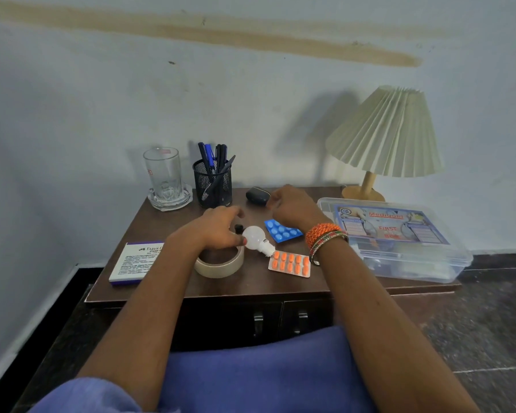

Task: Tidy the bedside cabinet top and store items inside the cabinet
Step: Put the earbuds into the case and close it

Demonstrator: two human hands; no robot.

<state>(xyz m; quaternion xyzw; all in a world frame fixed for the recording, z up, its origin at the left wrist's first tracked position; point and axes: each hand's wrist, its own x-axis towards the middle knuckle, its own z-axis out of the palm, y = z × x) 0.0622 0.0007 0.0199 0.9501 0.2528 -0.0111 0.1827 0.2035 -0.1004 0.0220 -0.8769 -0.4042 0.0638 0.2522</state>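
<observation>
The dark wooden cabinet top [173, 286] carries a white bulb [254, 237], a roll of beige tape [221, 265], a blue blister pack [282, 231], an orange blister pack [290, 264] and a black case [257, 195]. My left hand [219, 229] hovers over the tape roll with its fingers loosely curled and its thumb tip against the bulb. A small black object [238, 227] shows just beyond that hand. My right hand [294, 208] hangs above the blue pack, right beside the black case, fingers loosely bent and holding nothing visible.
A glass on a clear dish [164, 177] and a mesh pen holder [213, 186] stand at the back left. A stamp pad box [131, 262] lies front left. A clear first aid box [399, 245] and a lamp [385, 135] fill the right. Two cabinet door handles [258, 321] sit below.
</observation>
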